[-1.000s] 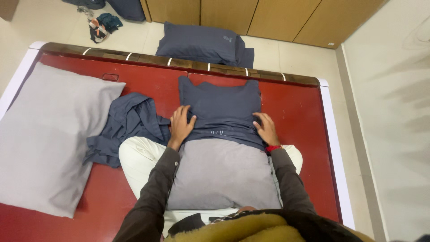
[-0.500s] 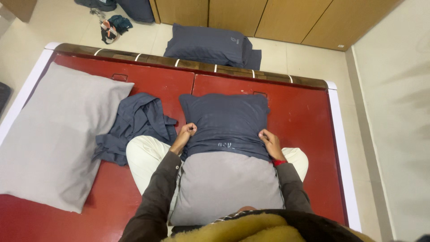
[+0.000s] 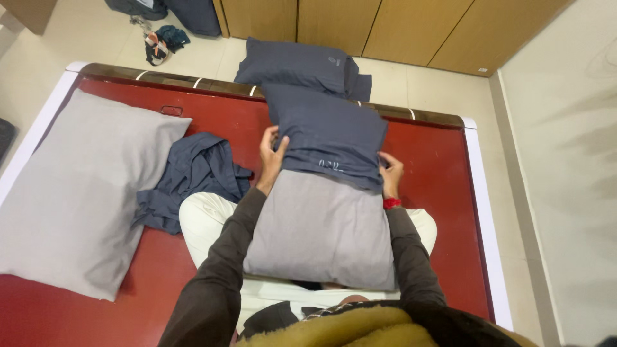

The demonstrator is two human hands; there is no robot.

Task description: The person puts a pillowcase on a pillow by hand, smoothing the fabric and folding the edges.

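Nearest me, I see a soft grey rectangular pillow (image 3: 319,228) lifted off the cream-trousered lap, its far half sheathed in a dark navy fabric pillowcase (image 3: 328,132). My left hand (image 3: 272,156) grips the case's open hem on the left side, fingers curled over the cloth edge; my right hand (image 3: 390,173) clamps the hem on the right, thumb on top, the fingertips tucked behind the fabric and hidden. The pillow sits between both hands, its bare end pointing toward me. A small pale printed mark sits near the hem of the case, too small to make out. To the left, a crumpled navy cloth (image 3: 193,180) lies on the red wooden bed platform (image 3: 437,193), touching a second bare grey pillow (image 3: 77,193). Beyond the platform's dark striped edge, a covered navy pillow (image 3: 295,64) rests on the pale tiled floor, partly hidden by the raised case, before wooden cabinet doors (image 3: 385,26)
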